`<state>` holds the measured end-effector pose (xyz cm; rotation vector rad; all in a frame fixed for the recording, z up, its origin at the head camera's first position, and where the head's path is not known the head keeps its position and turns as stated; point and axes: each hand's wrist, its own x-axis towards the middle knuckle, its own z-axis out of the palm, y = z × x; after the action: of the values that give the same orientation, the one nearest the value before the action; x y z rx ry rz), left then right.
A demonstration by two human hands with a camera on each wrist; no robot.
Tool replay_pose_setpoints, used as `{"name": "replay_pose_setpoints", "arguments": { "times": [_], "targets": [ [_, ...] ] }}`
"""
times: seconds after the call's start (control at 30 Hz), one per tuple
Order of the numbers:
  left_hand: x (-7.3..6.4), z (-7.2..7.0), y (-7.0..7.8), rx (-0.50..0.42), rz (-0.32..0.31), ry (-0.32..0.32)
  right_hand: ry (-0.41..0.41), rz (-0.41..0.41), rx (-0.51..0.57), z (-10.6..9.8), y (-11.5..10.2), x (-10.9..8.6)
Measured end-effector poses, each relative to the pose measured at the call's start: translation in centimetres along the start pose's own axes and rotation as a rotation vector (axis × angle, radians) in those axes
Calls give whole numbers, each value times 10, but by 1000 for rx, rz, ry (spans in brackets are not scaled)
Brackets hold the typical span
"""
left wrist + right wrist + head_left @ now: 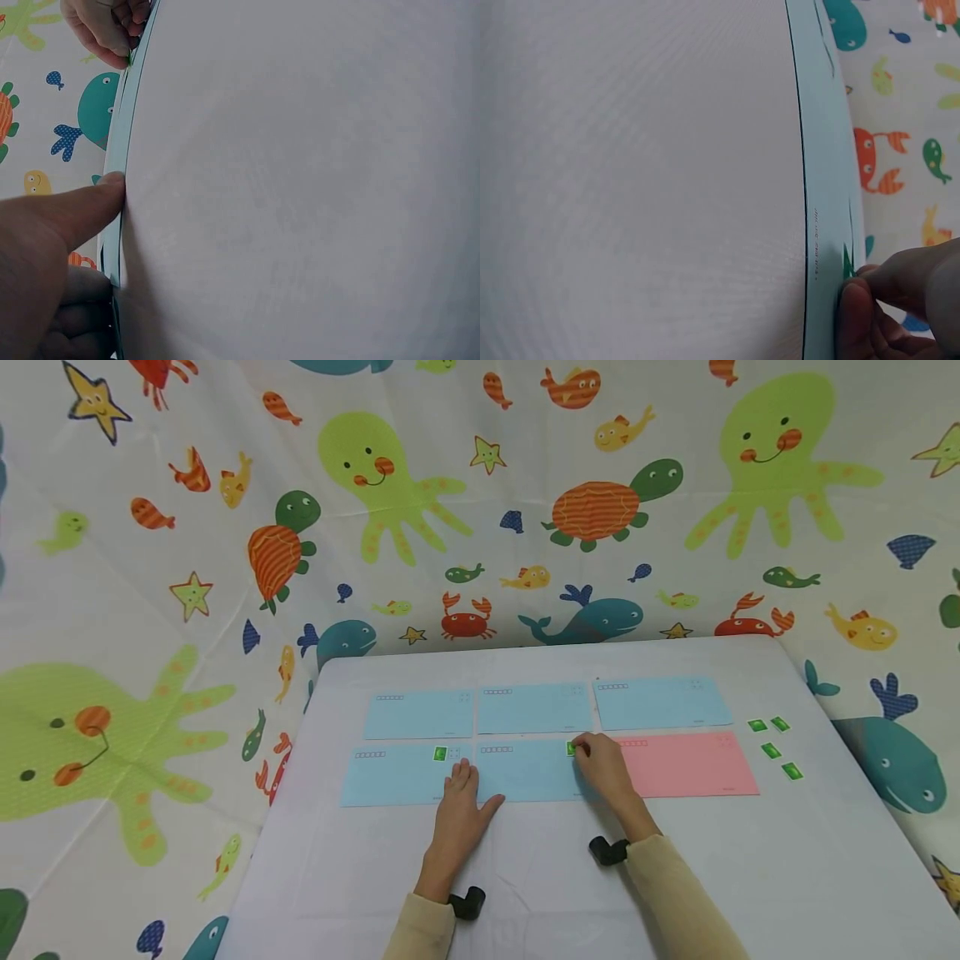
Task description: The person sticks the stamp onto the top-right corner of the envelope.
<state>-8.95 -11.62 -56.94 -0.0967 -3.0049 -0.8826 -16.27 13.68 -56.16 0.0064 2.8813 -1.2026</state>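
Observation:
My right hand [603, 768] pinches a small green stamp [571, 748] at the upper right corner of the middle blue envelope [525, 777] in the front row. In the right wrist view, the green stamp [847, 261] shows at the tips of thumb and finger, right at the envelope's surface. My left hand [461, 810] lies with fingers extended across the neighbouring edges of that envelope and the front left blue envelope [390, 785]. Its thumb [97, 199] rests at the middle envelope's near edge. Another green stamp [440, 753] lies near the upper right of the left envelope.
A pink envelope [693, 768] lies at the front right, partly behind my right hand. Behind are a back left [418, 717], a back middle [534, 710] and a back right blue envelope [660, 703]. Several loose green stamps [771, 750] lie on the white table [540, 893] at right.

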Motion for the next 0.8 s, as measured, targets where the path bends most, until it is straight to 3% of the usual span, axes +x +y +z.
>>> {"name": "replay_pose_setpoints", "arguments": {
  "times": [0.6,0.8],
  "targets": [
    [-1,-1,1,-18,-9,1,4,-64,-96,4,0,0],
    [-1,-1,1,-5,-3,1,22,-120,-148,5,-2,-1]
  ]
}}
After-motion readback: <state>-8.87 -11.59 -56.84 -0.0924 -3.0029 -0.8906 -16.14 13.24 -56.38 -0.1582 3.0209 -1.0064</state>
